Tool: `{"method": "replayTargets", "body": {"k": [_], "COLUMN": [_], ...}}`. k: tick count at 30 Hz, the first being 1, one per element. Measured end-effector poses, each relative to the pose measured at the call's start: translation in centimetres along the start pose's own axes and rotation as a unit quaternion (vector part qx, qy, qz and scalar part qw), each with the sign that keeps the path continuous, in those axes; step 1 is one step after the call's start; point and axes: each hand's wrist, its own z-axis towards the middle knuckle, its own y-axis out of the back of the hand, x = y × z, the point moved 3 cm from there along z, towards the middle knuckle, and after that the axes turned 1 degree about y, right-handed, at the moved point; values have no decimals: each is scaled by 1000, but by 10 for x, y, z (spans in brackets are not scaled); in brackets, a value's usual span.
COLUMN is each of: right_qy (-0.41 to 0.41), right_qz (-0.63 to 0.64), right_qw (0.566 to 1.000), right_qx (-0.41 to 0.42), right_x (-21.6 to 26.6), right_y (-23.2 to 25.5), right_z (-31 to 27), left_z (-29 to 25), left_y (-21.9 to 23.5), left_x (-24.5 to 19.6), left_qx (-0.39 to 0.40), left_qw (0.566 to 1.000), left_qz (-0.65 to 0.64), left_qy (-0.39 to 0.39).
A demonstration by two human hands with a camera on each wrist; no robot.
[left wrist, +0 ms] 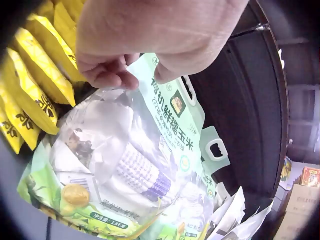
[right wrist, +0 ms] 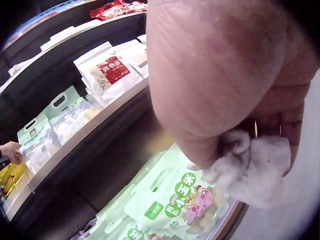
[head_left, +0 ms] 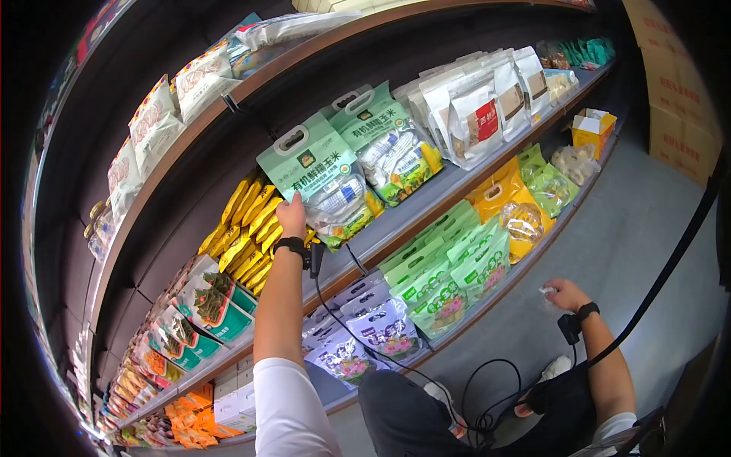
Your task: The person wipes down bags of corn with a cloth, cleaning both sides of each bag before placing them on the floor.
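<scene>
Head view puts the left hand [head_left: 292, 215] at centre frame, its fingers pinching the lower left edge of a green corn bag [head_left: 320, 177] standing on the middle shelf [head_left: 449, 186]; the bag lies just above and right of the hand. It is pale green with a handle slot and clear window showing corn; two such bags stand there. Lower right, the right hand [head_left: 564, 293] curls round a crumpled white wad [right wrist: 260, 167].

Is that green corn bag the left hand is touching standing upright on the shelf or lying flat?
Upright, leaning back. The green corn bag stands on the shelf with its handle cutout on top; the left hand pinches its edge.
</scene>
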Motion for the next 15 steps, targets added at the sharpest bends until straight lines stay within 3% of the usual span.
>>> {"method": "replayTargets", "body": {"k": [3, 7, 9, 13, 15], "right_qy": [-23, 9, 24, 16, -29], "right_qz": [-14, -28, -38, -38, -31], "right_qw": [1000, 1000, 999, 999, 999], "right_qx": [2, -10, 7, 6, 23], "right_x": [-1, -2, -8, -7, 2], "right_y": [-5, -11, -12, -11, -7], "right_z": [3, 7, 10, 7, 0], "left_z": [-5, -9, -15, -9, -11], "left_y": [1, 7, 3, 5, 5], "left_x": [-5, -9, -11, -7, -10], "left_qx": [-9, 34, 90, 114, 101], "left_qw": [1000, 998, 994, 993, 993], "left_qz": [3, 0, -46, 16, 41], "left_qy": [15, 52, 39, 4, -45]}}
